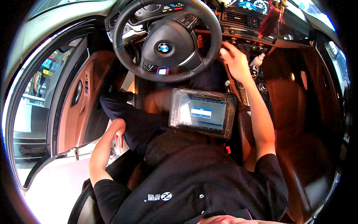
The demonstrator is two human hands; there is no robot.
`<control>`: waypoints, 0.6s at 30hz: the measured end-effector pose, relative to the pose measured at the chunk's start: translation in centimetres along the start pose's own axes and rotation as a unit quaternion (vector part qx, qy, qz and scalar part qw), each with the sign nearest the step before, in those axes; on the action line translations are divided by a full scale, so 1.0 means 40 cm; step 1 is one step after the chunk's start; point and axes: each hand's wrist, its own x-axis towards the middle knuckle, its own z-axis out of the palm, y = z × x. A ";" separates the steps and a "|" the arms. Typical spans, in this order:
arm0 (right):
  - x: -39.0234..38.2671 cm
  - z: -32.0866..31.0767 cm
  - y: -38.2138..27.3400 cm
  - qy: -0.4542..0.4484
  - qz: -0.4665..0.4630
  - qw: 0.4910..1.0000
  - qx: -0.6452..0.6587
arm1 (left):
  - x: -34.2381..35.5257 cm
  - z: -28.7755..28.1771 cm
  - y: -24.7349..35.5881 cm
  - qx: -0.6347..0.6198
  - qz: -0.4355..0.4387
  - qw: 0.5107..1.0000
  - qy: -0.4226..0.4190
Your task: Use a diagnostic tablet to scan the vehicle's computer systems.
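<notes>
My right hand [235, 61] reaches forward past the right rim of the black steering wheel [118, 41], close to the dashboard's lower centre. Its fingers are loosely bent and apart, and I see nothing in them. My left hand [119, 130] hangs beside my left thigh on the door side, fingers pointing down and partly hidden, holding nothing visible. Across my lap lies a rugged tablet [203, 128] in a dark case, its screen lit with a small blue-and-white pop-up box. Below the wheel shows a small handheld device [162, 71] with a lit screen and a reddish edge.
On the left the car door [76, 112] stands open, with shelves outside. A white bottle [258, 59] stands by the gear selector [254, 72] on the centre console. A red tassel [271, 21] hangs near the windscreen. The brown passenger seat [287, 100] is on the right.
</notes>
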 end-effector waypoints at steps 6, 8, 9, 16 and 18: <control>0.134 0.034 -0.142 0.052 -0.153 0.981 -0.106 | -0.069 -0.040 0.042 0.136 0.040 0.990 -0.006; 0.176 0.045 -0.162 0.050 -0.138 0.978 -0.147 | -0.062 -0.034 0.040 0.038 -0.019 0.998 0.042; 0.196 0.062 -0.152 0.047 -0.139 0.974 -0.173 | 0.008 -0.037 -0.018 0.029 -0.018 0.999 0.042; 0.067 0.120 -0.033 0.081 -0.041 0.994 -0.062 | -0.014 -0.071 0.001 0.403 0.210 0.889 -0.055; 0.015 0.143 0.023 0.078 -0.045 0.992 -0.083 | 0.006 -0.060 -0.013 0.469 0.219 0.854 -0.059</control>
